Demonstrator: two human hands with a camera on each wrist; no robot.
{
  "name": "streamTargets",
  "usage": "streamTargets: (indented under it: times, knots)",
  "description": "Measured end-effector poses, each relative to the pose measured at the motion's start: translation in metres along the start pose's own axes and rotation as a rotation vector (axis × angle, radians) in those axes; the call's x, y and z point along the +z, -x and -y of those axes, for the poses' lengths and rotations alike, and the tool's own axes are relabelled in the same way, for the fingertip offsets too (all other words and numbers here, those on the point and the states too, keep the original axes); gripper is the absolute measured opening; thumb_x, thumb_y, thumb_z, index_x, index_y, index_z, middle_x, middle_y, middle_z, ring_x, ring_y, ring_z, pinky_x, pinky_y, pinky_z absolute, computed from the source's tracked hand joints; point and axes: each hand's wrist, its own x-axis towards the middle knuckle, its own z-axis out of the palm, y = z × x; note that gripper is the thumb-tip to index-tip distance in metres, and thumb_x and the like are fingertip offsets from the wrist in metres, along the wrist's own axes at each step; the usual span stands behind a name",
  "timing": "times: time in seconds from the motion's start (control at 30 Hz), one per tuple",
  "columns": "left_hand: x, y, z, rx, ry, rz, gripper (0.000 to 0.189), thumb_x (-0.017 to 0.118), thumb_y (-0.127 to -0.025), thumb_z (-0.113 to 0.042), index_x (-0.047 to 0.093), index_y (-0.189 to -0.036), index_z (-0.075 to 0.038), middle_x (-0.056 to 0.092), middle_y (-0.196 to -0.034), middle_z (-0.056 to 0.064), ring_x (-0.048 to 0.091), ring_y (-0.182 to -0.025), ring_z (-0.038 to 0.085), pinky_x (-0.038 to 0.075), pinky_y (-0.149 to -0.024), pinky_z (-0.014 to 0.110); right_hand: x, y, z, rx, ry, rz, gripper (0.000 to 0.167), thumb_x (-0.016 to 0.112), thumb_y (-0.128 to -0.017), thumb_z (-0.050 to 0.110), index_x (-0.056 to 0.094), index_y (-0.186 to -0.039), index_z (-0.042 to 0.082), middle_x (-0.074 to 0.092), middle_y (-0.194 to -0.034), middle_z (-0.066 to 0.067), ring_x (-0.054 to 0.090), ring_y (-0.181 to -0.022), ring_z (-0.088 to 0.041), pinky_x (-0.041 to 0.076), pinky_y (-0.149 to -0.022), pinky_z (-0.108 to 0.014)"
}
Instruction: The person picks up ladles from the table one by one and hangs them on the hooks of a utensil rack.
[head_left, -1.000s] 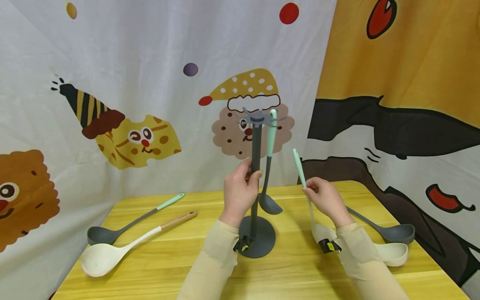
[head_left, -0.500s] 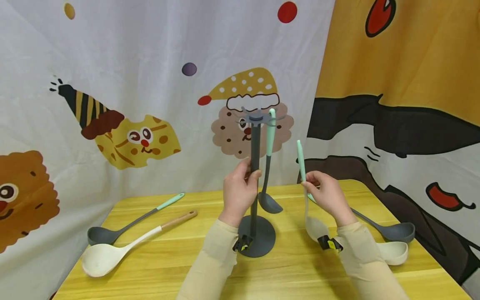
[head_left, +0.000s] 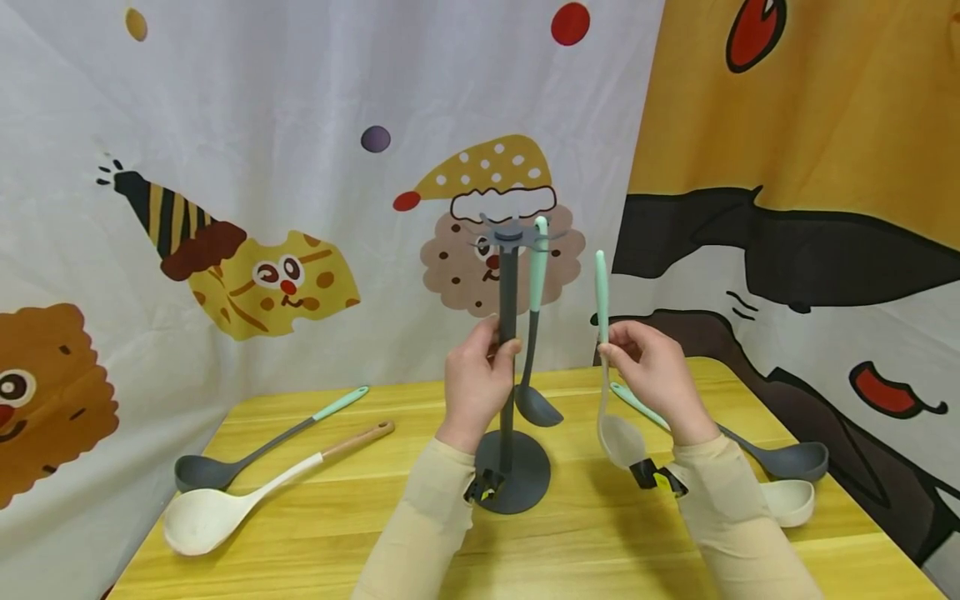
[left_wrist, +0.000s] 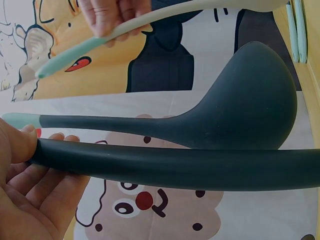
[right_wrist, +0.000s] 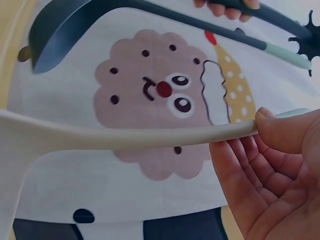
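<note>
My left hand [head_left: 477, 382] grips the dark post of a utensil stand [head_left: 507, 287], whose round base [head_left: 517, 492] rests on the table. A dark grey ladle [head_left: 537, 406] with a mint handle hangs from a hook on the stand's right side. To the right, my right hand [head_left: 656, 372] pinches a cream ladle [head_left: 621, 442] near where its mint handle begins. That ladle is upright, handle up, bowl down above the table. In the right wrist view, thumb and fingers close on the cream shaft [right_wrist: 150, 137].
On the table [head_left: 337, 533], a grey ladle [head_left: 206, 472] and a white ladle [head_left: 198, 521] with a wooden handle lie at left. At right lie another grey ladle [head_left: 795, 461] and a white one [head_left: 791, 502], partly hidden by my sleeve. A printed curtain hangs behind.
My right hand has raised the cream ladle and brought it slightly left, turning it more upright. My left hand keeps its grip on the post.
</note>
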Motion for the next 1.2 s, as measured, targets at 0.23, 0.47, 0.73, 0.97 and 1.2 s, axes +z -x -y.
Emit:
streamTargets:
  times: [0.23,0.47,0.73,0.97,1.2]
  knots:
    - [0.0,0.0,-0.001,-0.009,0.003,0.003,0.019,0.07,-0.092,-0.009,0.066,-0.111,-0.004,0.072,-0.089,0.007,0.071,-0.078,0.018,0.057,-0.069,0.031,-0.004,-0.001,0.014,-0.043,-0.033,-0.061,0.009,0.069,-0.092,0.004,0.067,-0.1,0.001,0.063,-0.087,-0.009,0.061,-0.072,-0.02,0.049,-0.064,-0.023]
    - [0.0,0.0,0.0,-0.008,0.0,0.003,0.019,0.07,-0.093,-0.009,0.066,-0.111,-0.004,0.072,-0.089,0.007,0.071,-0.079,0.018,0.057,-0.069,0.032,-0.007,-0.003,0.028,-0.077,-0.069,-0.101,0.007,0.069,-0.093,0.005,0.068,-0.099,0.002,0.064,-0.086,-0.008,0.059,-0.072,-0.017,0.047,-0.063,-0.017]
    - [-0.001,0.0,-0.001,-0.005,0.014,0.004,0.019,0.07,-0.093,-0.009,0.065,-0.111,-0.004,0.072,-0.09,0.007,0.072,-0.08,0.018,0.058,-0.071,0.031,-0.007,-0.005,0.039,-0.123,-0.118,-0.131,0.007,0.07,-0.092,0.003,0.068,-0.098,0.0,0.063,-0.085,-0.008,0.059,-0.069,-0.011,0.048,-0.062,-0.014]
    - [0.0,-0.001,0.0,-0.006,0.024,0.0,0.019,0.07,-0.092,-0.008,0.066,-0.11,-0.003,0.072,-0.09,0.007,0.072,-0.079,0.018,0.057,-0.069,0.031,-0.005,-0.006,0.046,-0.154,-0.14,-0.131,0.008,0.071,-0.09,0.001,0.068,-0.097,0.0,0.062,-0.084,-0.007,0.057,-0.068,-0.012,0.046,-0.06,-0.015]
    - [0.0,0.0,0.0,0.005,0.02,-0.003,0.017,0.07,-0.092,-0.008,0.065,-0.108,-0.004,0.072,-0.089,0.007,0.071,-0.078,0.017,0.057,-0.068,0.032,-0.001,-0.007,0.051,-0.172,-0.169,-0.119,0.01,0.072,-0.089,0.0,0.067,-0.097,0.0,0.061,-0.084,-0.006,0.056,-0.067,-0.014,0.047,-0.059,-0.017]
